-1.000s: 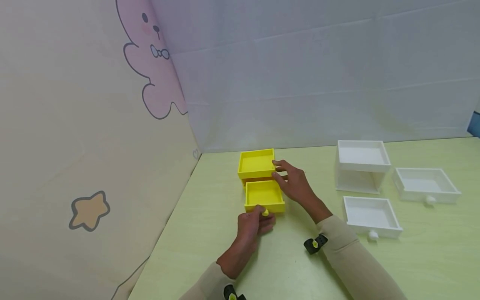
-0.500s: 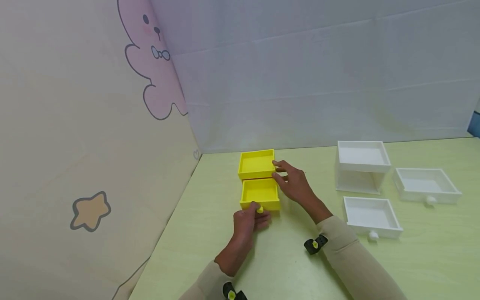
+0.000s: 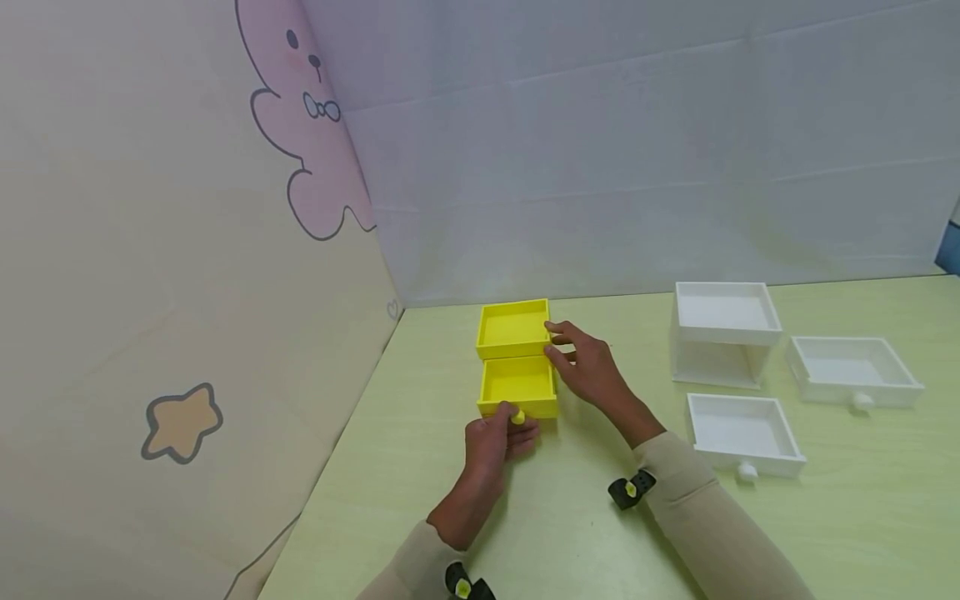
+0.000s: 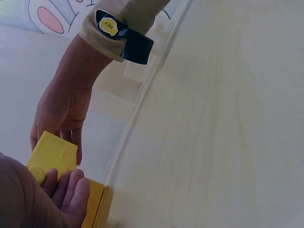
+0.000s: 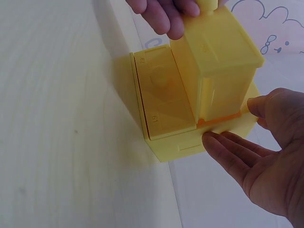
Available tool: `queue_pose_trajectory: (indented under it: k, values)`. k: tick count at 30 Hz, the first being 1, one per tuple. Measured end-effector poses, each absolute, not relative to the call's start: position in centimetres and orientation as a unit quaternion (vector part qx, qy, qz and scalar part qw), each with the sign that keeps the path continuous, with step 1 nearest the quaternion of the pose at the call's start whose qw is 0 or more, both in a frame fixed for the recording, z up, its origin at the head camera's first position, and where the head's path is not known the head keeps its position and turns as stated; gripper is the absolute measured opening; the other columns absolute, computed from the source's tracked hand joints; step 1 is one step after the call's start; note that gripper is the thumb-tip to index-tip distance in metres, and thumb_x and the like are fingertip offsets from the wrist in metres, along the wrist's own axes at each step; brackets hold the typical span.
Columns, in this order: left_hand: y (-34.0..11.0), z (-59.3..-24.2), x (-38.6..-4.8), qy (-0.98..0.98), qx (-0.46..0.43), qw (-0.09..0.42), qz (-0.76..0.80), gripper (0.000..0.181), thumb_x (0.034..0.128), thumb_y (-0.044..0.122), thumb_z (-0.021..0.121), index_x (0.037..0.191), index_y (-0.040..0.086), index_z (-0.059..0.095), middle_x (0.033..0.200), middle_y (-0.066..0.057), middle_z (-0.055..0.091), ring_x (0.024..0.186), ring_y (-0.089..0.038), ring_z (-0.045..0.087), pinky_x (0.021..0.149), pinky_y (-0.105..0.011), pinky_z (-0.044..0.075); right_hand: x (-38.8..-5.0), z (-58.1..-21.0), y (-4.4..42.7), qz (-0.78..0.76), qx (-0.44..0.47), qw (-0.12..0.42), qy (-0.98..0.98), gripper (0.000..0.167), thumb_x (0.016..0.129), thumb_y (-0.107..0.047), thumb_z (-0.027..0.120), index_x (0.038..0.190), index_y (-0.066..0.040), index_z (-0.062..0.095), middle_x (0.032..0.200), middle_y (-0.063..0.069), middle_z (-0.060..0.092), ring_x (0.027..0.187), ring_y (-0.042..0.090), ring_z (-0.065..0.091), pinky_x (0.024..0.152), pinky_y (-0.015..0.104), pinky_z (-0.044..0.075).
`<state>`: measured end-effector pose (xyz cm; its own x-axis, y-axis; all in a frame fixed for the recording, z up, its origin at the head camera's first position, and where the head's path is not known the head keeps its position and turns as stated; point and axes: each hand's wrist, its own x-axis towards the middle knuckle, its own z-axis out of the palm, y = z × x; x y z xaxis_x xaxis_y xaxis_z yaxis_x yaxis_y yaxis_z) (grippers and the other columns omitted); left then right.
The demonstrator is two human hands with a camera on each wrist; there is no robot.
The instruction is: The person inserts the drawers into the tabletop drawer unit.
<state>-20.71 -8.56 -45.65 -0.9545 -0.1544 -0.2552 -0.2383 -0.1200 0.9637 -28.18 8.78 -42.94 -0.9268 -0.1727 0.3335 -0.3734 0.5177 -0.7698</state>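
Observation:
A small yellow cabinet (image 3: 514,343) with a shallow tray top stands on the table in the head view. Its yellow drawer (image 3: 517,380) juts from the upper slot toward me, its back end inside. By its round knob (image 3: 518,417) my left hand (image 3: 489,446) pinches the drawer. My right hand (image 3: 592,371) rests its fingertips against the cabinet's right side, by the front corner. In the right wrist view the lower part (image 5: 164,92) of the cabinet front bears small marks. Whether that is a drawer front or the slot's inside, I cannot tell.
To the right stands a white cabinet (image 3: 726,310) with an open front. Two white drawers lie beside it, one in front (image 3: 742,423) and one to its right (image 3: 853,360). A patterned wall (image 3: 187,250) borders the table's left; a pale cloth (image 3: 600,167) hangs behind.
My left hand has pushed the yellow drawer inward, away from me and slightly left. The visible gap between drawer and cabinet has closed up. My right hand has stayed in place.

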Motion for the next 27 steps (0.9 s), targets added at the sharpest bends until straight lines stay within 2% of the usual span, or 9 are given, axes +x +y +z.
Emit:
queue_pose_trajectory:
  k: [27]
  values:
    - [-8.74, -45.87, -21.44, 0.661, -0.154, 0.042, 0.733, 0.035, 0.0878, 0.025, 0.058, 0.093, -0.007, 0.07, 0.086, -0.016, 0.075, 0.081, -0.025, 0.075, 0.073, -0.035, 0.059, -28.33, -43.09, 8.79, 0.461, 0.15, 0.103, -0.869, 0.041, 0.102, -0.02, 0.058, 0.141, -0.012, 0.051, 0.132, 0.021, 0.061, 0.1, 0.039, 0.069, 0.083, 0.05, 0.056]
